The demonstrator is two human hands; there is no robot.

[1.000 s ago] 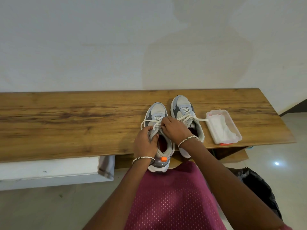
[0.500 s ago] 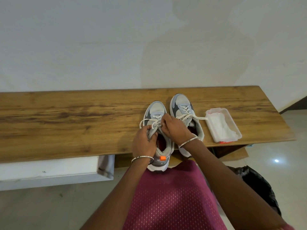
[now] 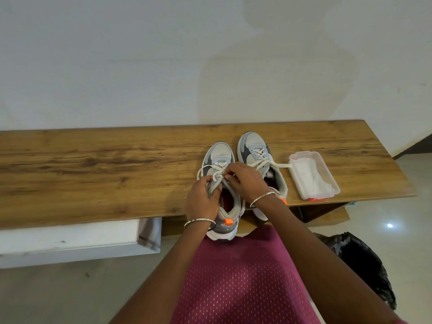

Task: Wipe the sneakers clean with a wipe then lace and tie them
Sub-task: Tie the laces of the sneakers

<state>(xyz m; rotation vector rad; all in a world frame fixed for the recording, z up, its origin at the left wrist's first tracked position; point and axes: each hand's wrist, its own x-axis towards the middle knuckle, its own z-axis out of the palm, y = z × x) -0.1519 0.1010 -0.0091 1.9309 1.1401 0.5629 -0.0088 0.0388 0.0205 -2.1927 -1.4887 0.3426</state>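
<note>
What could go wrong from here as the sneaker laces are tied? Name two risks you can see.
1. The left sneaker sits with its heel past the edge of the wooden bench. With the left hand and right hand pulling its laces, it could tip off.
2. On the right sneaker, the loose lace end trails toward the wipes container and could snag it.

Wooden bench [image 3: 93,164], white wall [image 3: 117,54]

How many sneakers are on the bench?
2. The left sneaker overhangs the bench's front edge, left hand and right hand pinching its laces; the right sneaker stands beside it, by the wipe box. None seem hidden.
</note>
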